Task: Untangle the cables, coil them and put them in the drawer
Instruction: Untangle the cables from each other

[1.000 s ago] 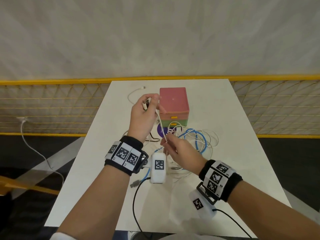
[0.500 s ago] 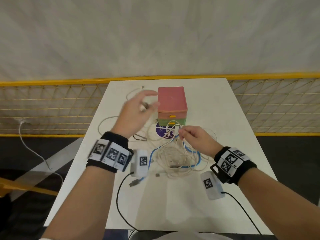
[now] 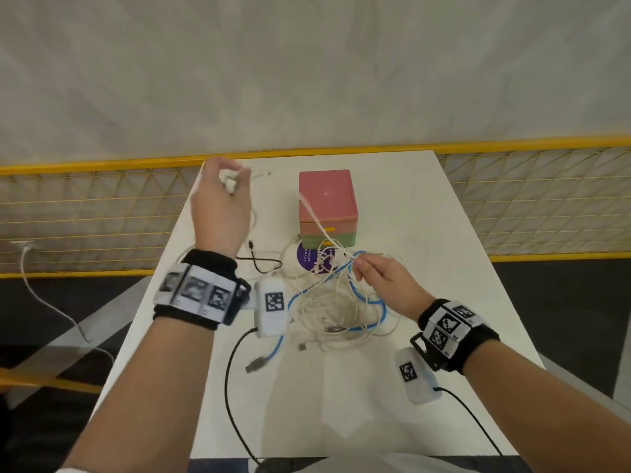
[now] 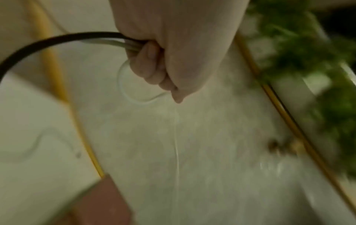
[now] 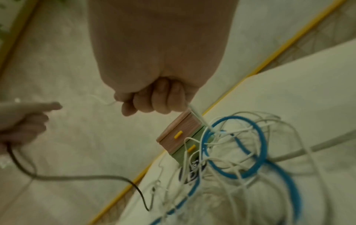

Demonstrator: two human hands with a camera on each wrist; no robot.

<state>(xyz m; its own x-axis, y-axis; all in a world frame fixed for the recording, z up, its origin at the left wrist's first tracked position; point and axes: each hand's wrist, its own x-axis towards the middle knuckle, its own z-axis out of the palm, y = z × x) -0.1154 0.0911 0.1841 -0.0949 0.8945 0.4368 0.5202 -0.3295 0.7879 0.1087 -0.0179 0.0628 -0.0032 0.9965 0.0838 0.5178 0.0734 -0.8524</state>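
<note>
The left hand (image 3: pixel 220 206) is raised over the far-left part of the tabletop (image 3: pixel 426 206), its fingers (image 4: pixel 150 64) curled round a small bunch of cable: a black cable (image 4: pixel 57 38) and a pale strand run out of the fist together, and a thin white loop hangs beneath it. The right hand (image 3: pixel 382 279) sits lower, near the middle of the tabletop, fingers curled and pinching a white cable (image 5: pixel 198 117) that comes up out of the tangle (image 3: pixel 341 302).

That tangle, several white cables wound through a blue cable (image 5: pixel 256 137), lies at the table's centre just in front of the small drawer box (image 3: pixel 327 208), which stands toward the far edge with its pink and green drawers both shut. A loose plug end lies nearer the front edge.

Nothing is coiled or stowed yet; the step in hand looks to be freeing one white cable from the heap. To do it well, the left hand should probably draw the gathered end away slowly while the right hand feeds the strand and feels for snags. Where it passes through a blue loop, that loop is better lifted off than hauled tight, since pulling hard would likely cinch a knot and drag the whole heap toward the table's edge.
</note>
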